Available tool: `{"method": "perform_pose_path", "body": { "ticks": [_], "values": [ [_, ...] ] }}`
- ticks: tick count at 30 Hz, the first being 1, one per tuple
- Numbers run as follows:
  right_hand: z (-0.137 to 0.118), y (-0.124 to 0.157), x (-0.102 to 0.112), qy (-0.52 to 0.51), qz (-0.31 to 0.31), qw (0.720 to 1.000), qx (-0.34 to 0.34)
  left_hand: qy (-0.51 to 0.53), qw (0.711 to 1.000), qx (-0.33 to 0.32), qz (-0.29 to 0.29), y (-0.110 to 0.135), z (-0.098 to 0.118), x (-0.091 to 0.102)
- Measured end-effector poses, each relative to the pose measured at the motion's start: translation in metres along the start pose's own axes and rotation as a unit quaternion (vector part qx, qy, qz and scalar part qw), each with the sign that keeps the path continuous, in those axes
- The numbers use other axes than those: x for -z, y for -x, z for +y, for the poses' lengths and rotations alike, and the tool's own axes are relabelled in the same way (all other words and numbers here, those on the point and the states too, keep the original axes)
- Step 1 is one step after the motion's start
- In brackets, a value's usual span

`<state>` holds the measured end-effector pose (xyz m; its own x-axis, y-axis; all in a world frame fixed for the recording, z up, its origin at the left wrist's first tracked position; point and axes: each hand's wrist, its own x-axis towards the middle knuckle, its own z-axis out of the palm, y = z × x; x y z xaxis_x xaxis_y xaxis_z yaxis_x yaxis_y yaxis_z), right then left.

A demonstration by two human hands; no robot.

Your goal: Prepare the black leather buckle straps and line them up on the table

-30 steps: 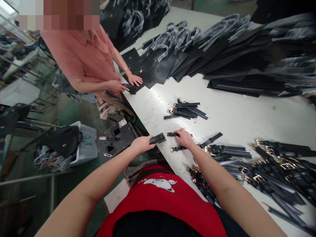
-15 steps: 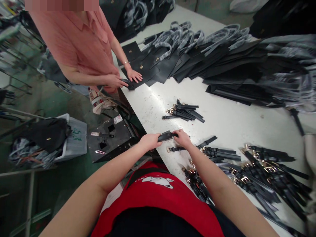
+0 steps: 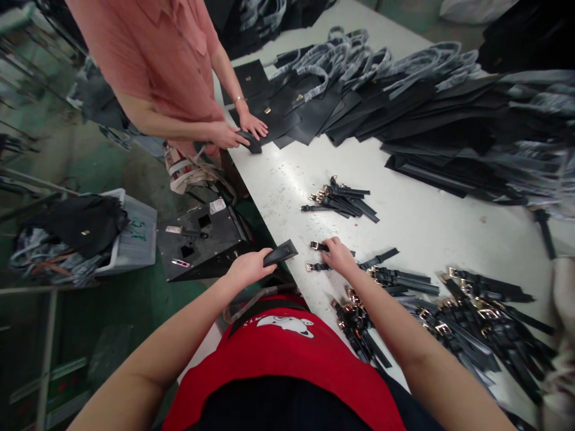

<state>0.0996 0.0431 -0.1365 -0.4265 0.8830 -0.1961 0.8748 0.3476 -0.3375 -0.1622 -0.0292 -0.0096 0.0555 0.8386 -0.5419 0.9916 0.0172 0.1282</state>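
Note:
My left hand [image 3: 248, 267] is wrapped round a flat black bar [image 3: 282, 252], whose free end points up to the right beside the table's edge. I cannot make out what kind of tool the bar is. A short black buckle strap [image 3: 318, 245] is pinched in my right hand [image 3: 338, 256], low over the white table, its buckle end sticking out to the left. Just below it lies another buckle strap [image 3: 316, 267]. Farther off is a small pile of buckle straps [image 3: 345, 200].
Many more buckle straps [image 3: 485, 323] cover the right of the table [image 3: 431, 230]. Black leather panels [image 3: 350, 117] with wrapped handles line the far side. A co-worker's hand [image 3: 254, 124] rests there. A grey crate [image 3: 142, 230] and a black machine top [image 3: 191, 239] stand left.
The black bar and the strap, close together between my hands before, are now apart. My left hand has drawn left with the bar; the strap's buckle end now shows at my right hand.

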Motion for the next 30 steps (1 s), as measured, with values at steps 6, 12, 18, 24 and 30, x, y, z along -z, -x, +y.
{"method": "perform_pose_path", "body": {
  "ticks": [6, 12, 18, 24, 30],
  "values": [
    [-0.007, -0.006, -0.006, -0.057, 0.014, 0.998, 0.011, 0.006, 1.0, 0.006, -0.012, 0.012, 0.004, 0.001],
    [-0.011, -0.021, -0.014, -0.087, -0.007, 0.995, -0.048, 0.007, 1.0, 0.008, -0.021, 0.017, 0.011, 0.005],
    [-0.022, -0.021, -0.012, -0.075, 0.015, 0.991, -0.106, -0.003, 0.999, -0.029, -0.014, 0.016, 0.013, -0.002],
    [0.005, 0.002, -0.006, -0.094, 0.028, 0.993, -0.071, -0.028, 0.998, -0.056, -0.029, -0.001, 0.016, 0.004],
    [0.017, 0.004, -0.011, -0.097, -0.005, 0.993, -0.07, -0.066, 0.994, -0.073, -0.052, -0.05, 0.06, 0.017]
  ]
}}
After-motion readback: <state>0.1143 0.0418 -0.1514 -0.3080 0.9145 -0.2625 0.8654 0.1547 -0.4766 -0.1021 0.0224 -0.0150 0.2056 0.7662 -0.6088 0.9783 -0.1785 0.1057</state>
